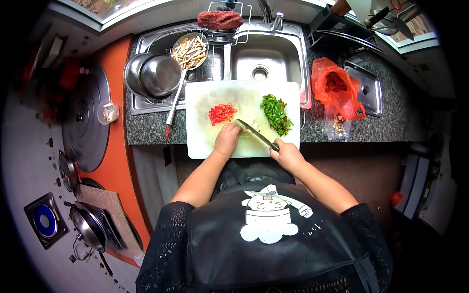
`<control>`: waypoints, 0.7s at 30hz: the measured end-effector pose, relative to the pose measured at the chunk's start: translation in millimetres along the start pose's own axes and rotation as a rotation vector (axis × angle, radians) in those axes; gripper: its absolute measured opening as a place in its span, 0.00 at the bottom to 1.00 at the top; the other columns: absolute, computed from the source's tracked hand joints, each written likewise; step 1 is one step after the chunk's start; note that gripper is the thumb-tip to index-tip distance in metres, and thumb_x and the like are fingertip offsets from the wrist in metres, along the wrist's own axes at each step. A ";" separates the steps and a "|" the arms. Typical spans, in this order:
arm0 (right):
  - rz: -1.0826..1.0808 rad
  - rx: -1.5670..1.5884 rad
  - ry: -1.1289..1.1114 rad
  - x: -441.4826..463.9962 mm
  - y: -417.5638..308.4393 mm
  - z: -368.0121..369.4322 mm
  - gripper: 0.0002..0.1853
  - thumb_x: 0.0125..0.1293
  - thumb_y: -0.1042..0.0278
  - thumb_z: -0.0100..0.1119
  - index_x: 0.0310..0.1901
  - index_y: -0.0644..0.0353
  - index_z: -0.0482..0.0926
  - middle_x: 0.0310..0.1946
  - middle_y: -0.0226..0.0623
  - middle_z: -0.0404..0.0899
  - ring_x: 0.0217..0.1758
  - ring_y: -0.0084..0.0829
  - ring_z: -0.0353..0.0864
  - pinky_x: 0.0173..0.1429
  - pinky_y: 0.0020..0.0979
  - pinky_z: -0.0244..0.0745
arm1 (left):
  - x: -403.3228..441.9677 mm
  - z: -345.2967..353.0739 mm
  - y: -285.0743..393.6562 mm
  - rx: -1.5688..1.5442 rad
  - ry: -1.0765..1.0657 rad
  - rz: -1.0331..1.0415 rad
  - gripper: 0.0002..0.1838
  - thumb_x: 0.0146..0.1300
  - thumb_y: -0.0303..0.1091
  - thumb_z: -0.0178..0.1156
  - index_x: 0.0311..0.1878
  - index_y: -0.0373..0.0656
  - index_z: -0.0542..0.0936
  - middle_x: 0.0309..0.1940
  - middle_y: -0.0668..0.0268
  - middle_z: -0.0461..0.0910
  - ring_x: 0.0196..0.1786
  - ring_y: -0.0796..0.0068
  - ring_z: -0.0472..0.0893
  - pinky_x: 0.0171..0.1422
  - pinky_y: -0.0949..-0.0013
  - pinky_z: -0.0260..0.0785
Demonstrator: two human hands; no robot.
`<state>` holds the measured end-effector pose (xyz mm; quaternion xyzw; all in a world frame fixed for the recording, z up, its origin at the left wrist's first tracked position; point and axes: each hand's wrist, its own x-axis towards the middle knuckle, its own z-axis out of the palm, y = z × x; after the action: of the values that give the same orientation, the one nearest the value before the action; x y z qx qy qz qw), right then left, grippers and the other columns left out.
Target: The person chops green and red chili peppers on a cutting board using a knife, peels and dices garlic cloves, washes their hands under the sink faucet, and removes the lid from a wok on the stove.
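Observation:
A white cutting board (205, 141) lies across the counter's front edge and the sink. My right hand (287, 156) is closed round the handle of a knife (256, 133), whose blade slants up to the left over the board. Beside the blade tip, my left hand (228, 139) rests on the board with its fingers bent together; whatever is under the fingertips is too small to make out. Chopped red pieces (222, 113) form a pile above my left hand. Chopped green pieces (276, 115) lie at the board's right. Small pale bits (249, 120) sit near the blade.
Behind the board is a steel sink (294, 53). Metal bowls (160, 75) and a long-handled strainer (176, 95) of cut strips stand at the left. A red plastic bag (320, 78) and a steel lid (375, 93) lie on the right counter.

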<state>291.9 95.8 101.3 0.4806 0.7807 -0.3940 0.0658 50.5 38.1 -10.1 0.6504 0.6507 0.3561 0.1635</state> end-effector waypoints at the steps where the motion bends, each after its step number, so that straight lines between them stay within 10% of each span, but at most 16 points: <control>1: 0.003 -0.020 -0.009 -2.7 -0.9 2.5 0.17 0.66 0.56 0.57 0.40 0.65 0.76 0.27 0.58 0.81 0.33 0.58 0.83 0.42 0.52 0.78 | -3.5 -0.9 0.8 0.001 0.000 -0.003 0.05 0.53 0.24 0.66 0.34 0.40 0.81 0.37 0.60 0.80 0.44 0.56 0.80 0.50 0.59 0.75; 16: 0.051 -0.035 -0.061 -12.3 4.6 17.0 0.17 0.66 0.56 0.58 0.43 0.64 0.75 0.27 0.58 0.81 0.34 0.58 0.83 0.43 0.51 0.78 | -8.9 -2.9 6.8 0.040 -0.006 -0.009 0.05 0.52 0.24 0.68 0.32 0.40 0.81 0.32 0.60 0.78 0.41 0.55 0.78 0.48 0.59 0.73; 21: 0.056 0.112 0.036 -19.6 9.9 11.3 0.17 0.67 0.56 0.58 0.42 0.65 0.75 0.26 0.59 0.80 0.33 0.59 0.82 0.42 0.52 0.77 | -2.3 -25.5 19.2 0.058 -0.010 -0.150 0.20 0.53 0.29 0.72 0.49 0.37 0.78 0.46 0.53 0.76 0.53 0.50 0.74 0.60 0.56 0.69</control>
<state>307.1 76.7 97.5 0.5121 0.7448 -0.4263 0.0356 47.5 27.5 20.1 0.6062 0.7068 0.3205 0.1741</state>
